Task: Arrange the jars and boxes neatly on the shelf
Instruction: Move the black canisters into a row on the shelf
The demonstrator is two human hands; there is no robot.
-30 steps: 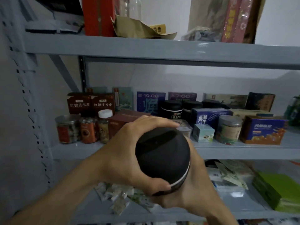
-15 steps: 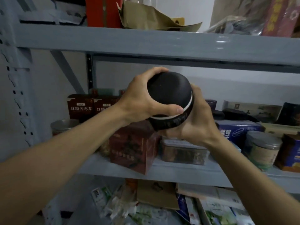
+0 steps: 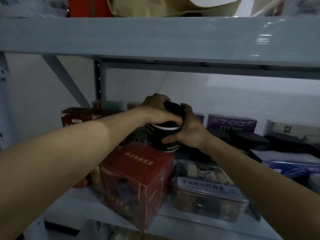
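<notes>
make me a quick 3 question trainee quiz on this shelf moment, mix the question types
1. True or false: only the left hand grips the black jar.
2. Multiple choice: what sits directly right of the red box at the shelf front? A) a clear plastic tub of snacks B) a glass bottle C) a metal can
3. Short answer: what digits show on the purple box at the back?

Key
1. False: the right hand grips it too.
2. A: the clear tub.
3. 7:00
</notes>
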